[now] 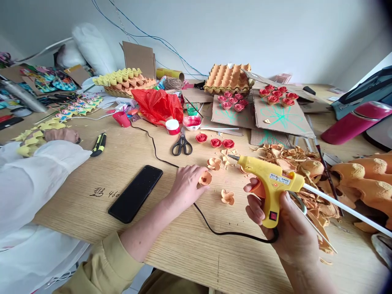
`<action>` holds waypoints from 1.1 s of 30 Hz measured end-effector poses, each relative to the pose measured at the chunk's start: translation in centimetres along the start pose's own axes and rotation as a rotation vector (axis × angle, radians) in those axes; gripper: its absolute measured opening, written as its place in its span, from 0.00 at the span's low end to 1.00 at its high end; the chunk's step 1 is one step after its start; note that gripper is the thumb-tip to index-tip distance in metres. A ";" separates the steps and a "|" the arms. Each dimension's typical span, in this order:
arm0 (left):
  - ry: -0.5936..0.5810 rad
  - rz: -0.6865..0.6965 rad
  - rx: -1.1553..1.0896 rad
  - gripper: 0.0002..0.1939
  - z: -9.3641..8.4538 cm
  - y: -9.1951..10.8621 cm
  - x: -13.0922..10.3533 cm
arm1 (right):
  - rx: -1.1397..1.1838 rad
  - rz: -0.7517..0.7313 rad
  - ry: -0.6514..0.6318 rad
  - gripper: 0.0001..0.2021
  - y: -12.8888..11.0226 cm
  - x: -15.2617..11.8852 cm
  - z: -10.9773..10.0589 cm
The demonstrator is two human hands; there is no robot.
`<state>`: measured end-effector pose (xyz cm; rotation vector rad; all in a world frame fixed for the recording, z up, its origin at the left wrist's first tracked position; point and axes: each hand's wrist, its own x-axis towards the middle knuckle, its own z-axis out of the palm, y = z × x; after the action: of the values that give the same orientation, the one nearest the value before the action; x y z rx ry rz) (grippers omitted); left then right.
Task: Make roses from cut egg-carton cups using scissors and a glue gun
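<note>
Left fingers (pixel 196 168) pinch a flower (pixel 206 178) well inside the bench (pixel 190 241) edge; right fingers (pixel 255 207) grip the gun (pixel 266 173); writing (pixel 112 193) reads "460".

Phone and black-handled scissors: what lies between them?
In the head view, a stretch of black cord runs between the phone and the scissors.

On the wood-grain tabletop (pixel 190 245), a black smartphone (pixel 135 194) lies left of the gripping left hand (pixel 187 182), black-handled scissors (pixel 183 143) and three red flowers (pixel 216 143) beyond it, egg-carton scraps (pixel 283 155) beyond the right hand (pixel 295 232).
</note>
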<state>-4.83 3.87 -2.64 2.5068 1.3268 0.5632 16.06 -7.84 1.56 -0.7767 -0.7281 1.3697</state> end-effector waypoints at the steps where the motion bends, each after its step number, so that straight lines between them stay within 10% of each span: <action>1: 0.002 -0.021 0.019 0.20 0.0 -0.1 0.1 | -0.003 -0.002 0.000 0.16 0.0 0.0 0.0; 9: 0.115 0.112 -0.016 0.21 -1.5 1.4 -0.7 | 0.003 0.013 0.009 0.18 0.0 0.1 -0.2; 17: -0.167 0.562 0.115 0.04 0.1 3.7 -0.1 | 0.041 0.008 0.021 0.17 -0.1 0.3 0.1; 33: 0.174 0.549 -0.207 0.06 -0.3 3.4 -1.4 | -0.386 0.075 0.246 0.17 2.8 1.4 -0.9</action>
<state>-3.13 0.83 -1.33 2.6776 0.5641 0.9908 15.29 -6.40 -1.24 -1.2654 -0.7830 1.1848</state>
